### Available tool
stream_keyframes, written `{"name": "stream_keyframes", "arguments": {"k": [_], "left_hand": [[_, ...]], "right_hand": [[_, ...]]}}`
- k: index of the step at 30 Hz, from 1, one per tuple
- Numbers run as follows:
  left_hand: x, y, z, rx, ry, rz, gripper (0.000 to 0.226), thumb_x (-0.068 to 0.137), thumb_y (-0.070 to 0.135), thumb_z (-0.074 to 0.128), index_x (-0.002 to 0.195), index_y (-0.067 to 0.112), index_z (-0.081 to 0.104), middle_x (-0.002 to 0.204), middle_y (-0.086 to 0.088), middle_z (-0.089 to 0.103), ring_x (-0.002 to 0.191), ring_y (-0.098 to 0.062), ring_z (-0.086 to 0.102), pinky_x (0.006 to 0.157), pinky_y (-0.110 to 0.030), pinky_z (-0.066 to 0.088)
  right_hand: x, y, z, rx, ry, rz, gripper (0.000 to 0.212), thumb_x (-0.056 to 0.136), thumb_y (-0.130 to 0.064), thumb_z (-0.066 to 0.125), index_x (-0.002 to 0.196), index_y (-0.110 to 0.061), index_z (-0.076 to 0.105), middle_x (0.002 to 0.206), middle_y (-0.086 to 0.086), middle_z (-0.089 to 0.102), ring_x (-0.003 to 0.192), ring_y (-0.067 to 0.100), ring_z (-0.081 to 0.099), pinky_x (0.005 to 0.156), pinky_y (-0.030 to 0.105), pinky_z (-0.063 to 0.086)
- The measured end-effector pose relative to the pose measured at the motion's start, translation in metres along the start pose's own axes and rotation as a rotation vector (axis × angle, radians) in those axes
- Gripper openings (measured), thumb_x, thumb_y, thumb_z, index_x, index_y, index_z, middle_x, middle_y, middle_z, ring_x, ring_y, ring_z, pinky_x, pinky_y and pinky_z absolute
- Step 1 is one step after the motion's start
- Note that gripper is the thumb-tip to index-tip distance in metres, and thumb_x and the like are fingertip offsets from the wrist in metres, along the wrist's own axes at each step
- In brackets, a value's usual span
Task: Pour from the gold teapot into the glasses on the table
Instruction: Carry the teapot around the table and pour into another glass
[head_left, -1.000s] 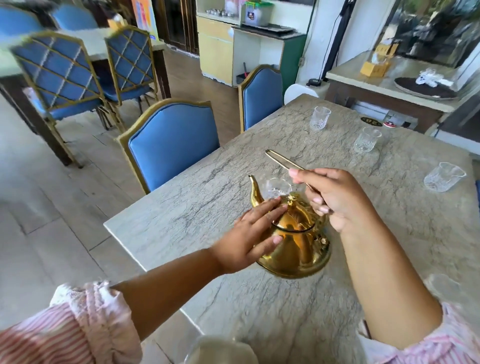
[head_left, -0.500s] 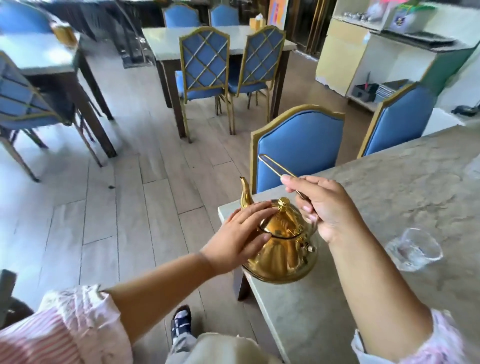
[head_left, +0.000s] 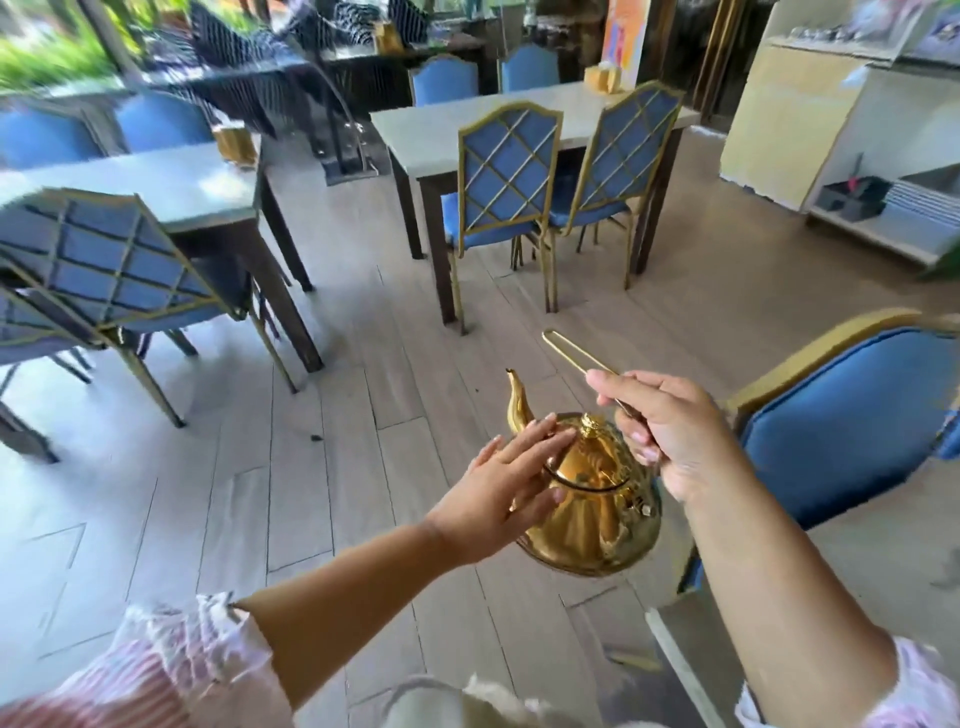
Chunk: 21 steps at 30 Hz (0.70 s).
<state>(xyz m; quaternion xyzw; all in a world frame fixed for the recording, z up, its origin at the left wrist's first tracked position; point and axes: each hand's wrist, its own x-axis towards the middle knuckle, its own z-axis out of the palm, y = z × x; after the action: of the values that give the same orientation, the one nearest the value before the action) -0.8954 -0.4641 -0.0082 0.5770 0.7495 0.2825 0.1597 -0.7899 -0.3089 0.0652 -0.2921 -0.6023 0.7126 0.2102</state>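
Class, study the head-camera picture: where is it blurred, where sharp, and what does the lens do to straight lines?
Head view: far left tables and greenery smear with motion blur; the gold teapot and both hands stay fairly sharp, the pot mirroring bright daylight; wide-angle distortion bows the floorboards outward toward the edges.

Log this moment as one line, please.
right hand: grip on handle | left hand: flat on gold teapot | teapot: above floor | glasses: none in view

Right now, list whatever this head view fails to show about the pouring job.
- Glasses and table: out of frame.
- Shiny gold metal teapot: contents hidden by its closed lid; left side covered by the left hand.
- Thin gold wire handle: rear part hidden inside the right hand.
- Far room: motion-blurred.
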Motion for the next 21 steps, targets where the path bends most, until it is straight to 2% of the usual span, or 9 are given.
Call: {"name": "stream_keyframes", "arguments": {"k": [5, 10, 17, 21], "left_hand": [[0.049, -0.047, -0.031, -0.002, -0.011, -0.031, 0.057, 0.096, 0.038, 0.041, 0.148, 0.030, 0.019, 0.159, 0.008, 0.010, 0.146, -0.009, 0.007, 0.119, -0.041, 0.005], [0.115, -0.097, -0.045, 0.035, -0.061, 0.008, 0.057, 0.096, 0.044, 0.039, 0.147, 0.029, 0.022, 0.159, 0.006, 0.013, 0.145, -0.013, 0.012, 0.118, -0.044, 0.009], [0.230, -0.150, -0.076, 0.049, -0.180, 0.130, 0.060, 0.094, 0.050, 0.035, 0.148, 0.033, 0.016, 0.159, 0.009, 0.005, 0.146, -0.010, 0.007, 0.119, -0.044, 0.006], [0.302, -0.154, -0.087, 0.029, -0.231, 0.182, 0.057, 0.095, 0.047, 0.036, 0.148, 0.035, 0.016, 0.158, 0.013, 0.004, 0.139, 0.004, 0.002, 0.119, -0.037, 0.003]], "right_hand": [[0.069, -0.005, 0.032, -0.037, 0.037, -0.003, 0.030, 0.081, -0.028, 0.072, 0.059, -0.013, 0.060, 0.033, -0.007, 0.039, 0.026, 0.005, 0.026, 0.031, 0.013, 0.019], [0.144, -0.004, 0.037, -0.092, 0.061, 0.000, 0.029, 0.082, -0.029, 0.072, 0.061, -0.012, 0.060, 0.033, -0.008, 0.040, 0.026, 0.004, 0.028, 0.030, 0.014, 0.021], [0.251, -0.026, 0.016, -0.088, 0.165, -0.010, 0.033, 0.081, -0.029, 0.072, 0.056, -0.014, 0.057, 0.031, -0.008, 0.038, 0.025, 0.003, 0.027, 0.030, 0.012, 0.020], [0.298, -0.043, -0.006, -0.058, 0.279, -0.018, 0.034, 0.081, -0.030, 0.072, 0.055, -0.014, 0.056, 0.031, -0.007, 0.038, 0.026, 0.004, 0.027, 0.030, 0.013, 0.021]]}}
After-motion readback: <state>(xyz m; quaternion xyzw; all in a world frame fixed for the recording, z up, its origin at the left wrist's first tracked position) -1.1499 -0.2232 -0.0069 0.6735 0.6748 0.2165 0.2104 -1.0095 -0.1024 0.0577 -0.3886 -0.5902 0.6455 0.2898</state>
